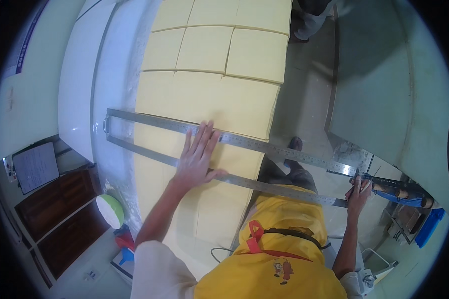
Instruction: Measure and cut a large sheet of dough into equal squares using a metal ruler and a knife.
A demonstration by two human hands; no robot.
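A long metal ruler frame (307, 154), with two parallel graduated bars, lies across stacked pale yellow sheets (209, 93) that look like dough. My left hand (196, 160) rests flat on it with the fingers apart. Its fingertips reach over the far bar and its thumb lies by the near one. At the frame's right end, beyond the edge of the sheets, my right hand (358, 192) has its fingers closed around the end piece. A thin dark item sticks out by that hand; what it is cannot be made out. The farther sheets are cut into rectangles.
The sheets lie on a pale worktop (116, 82). A green and white bowl (110, 211) and a blue funnel (126, 256) stand at lower left. Rolling pins (401, 193) sit in a rack at right. Another person's leg (308, 26) shows at the top.
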